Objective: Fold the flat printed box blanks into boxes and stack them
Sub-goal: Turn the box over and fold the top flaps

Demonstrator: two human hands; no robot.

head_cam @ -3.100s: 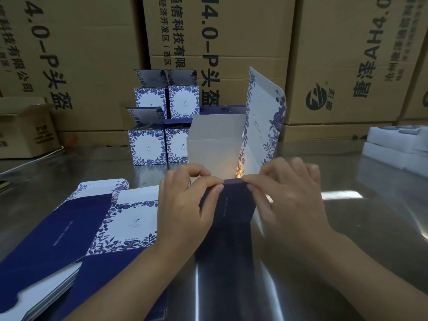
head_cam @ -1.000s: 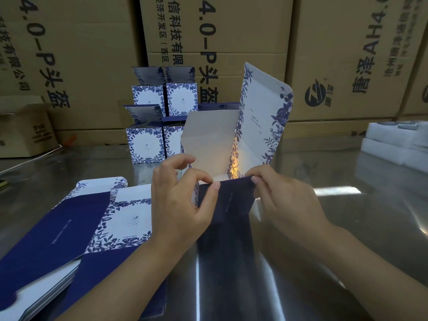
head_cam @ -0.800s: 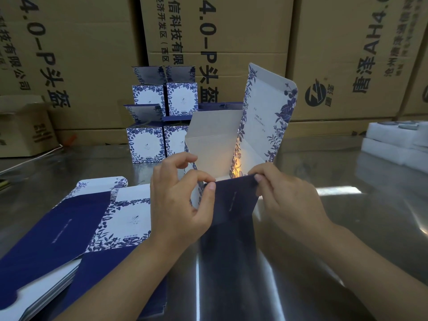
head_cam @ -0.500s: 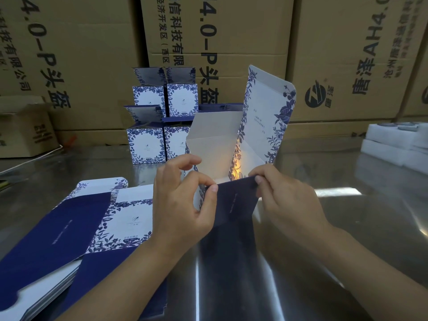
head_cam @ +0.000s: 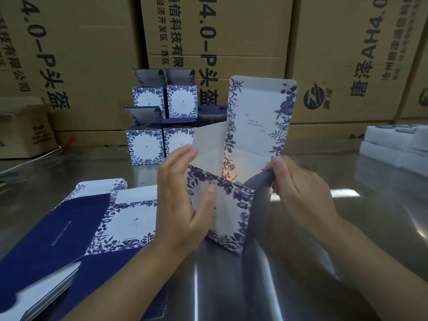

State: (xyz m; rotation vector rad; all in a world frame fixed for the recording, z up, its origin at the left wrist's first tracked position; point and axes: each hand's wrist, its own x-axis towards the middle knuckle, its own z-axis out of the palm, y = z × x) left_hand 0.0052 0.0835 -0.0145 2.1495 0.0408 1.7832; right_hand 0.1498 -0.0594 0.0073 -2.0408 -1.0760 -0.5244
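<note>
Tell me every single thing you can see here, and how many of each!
half-folded box: one, blue and white flowers, centre, lid flap upright
flat blanks: a pile, dark blue and white, near left on the table
finished boxes: at least four, blue and white, stacked two high at the back
big cartons: several, brown, lined up along the back
small carton: one, brown, far left
foam blocks: a few, white, far right
table: one, shiny metal, under everything
left hand: one, pinches the box's flowered front panel
right hand: one, pinches its dark blue side panel
</note>
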